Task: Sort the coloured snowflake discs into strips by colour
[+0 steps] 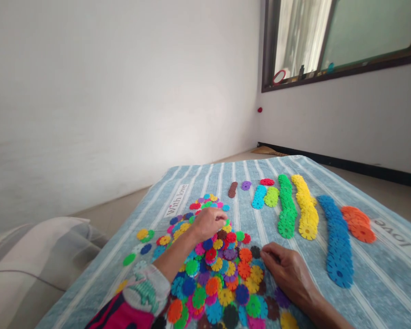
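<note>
A mixed pile of notched plastic discs [225,296] in many colours spreads over the near part of the striped cloth. Above the far part of this pile is my left hand [208,224], fingers curled together; whatever they may hold is hidden. My right hand [289,272] rests at the pile's right edge with its fingers bent in and the fingertips close beside a black disc [255,252]. I cannot make out anything inside that hand. An orange disc [245,255] lies just left of the black one.
Overlapping rows of green [287,210], yellow [307,214] and blue discs [339,256] lie to the right, with an orange group [359,225] beyond. Smaller light-blue [259,197], lime [271,197], red [267,182], purple [246,185] and brown groups [232,189] lie farther back.
</note>
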{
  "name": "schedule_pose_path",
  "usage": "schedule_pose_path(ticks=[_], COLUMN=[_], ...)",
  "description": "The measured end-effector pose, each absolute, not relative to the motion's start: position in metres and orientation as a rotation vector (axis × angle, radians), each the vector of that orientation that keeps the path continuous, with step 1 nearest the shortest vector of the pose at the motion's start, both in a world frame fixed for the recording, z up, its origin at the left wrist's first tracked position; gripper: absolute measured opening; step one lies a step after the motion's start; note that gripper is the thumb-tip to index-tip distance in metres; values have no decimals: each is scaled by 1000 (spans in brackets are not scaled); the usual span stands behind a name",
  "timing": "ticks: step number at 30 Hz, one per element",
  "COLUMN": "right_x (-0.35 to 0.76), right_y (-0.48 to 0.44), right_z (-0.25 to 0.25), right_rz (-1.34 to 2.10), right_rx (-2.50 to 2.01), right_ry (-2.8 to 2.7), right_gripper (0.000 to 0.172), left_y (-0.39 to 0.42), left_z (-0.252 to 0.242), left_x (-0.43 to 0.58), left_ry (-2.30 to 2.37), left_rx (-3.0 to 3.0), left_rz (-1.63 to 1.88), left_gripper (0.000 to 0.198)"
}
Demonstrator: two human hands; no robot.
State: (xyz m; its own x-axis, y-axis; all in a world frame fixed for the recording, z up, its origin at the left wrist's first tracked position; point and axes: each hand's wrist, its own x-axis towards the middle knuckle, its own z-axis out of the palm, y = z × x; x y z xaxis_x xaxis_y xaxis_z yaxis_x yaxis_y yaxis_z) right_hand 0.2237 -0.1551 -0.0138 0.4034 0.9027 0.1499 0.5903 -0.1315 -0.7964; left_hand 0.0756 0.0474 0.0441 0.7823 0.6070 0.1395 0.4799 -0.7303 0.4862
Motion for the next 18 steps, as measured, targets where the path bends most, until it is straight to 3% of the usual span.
schedule_pose_path(ticks=[18], right_x=[228], right_y=[-155], right_z=[-15], right_rz=[462], right_rx=[-1802], right_ry=[-1291], right_gripper=[30], left_y=[3], left_z=[52], left_x=[55], left_ry=[1032], left_rx=[2857], left_rz=[118], left_gripper=[10])
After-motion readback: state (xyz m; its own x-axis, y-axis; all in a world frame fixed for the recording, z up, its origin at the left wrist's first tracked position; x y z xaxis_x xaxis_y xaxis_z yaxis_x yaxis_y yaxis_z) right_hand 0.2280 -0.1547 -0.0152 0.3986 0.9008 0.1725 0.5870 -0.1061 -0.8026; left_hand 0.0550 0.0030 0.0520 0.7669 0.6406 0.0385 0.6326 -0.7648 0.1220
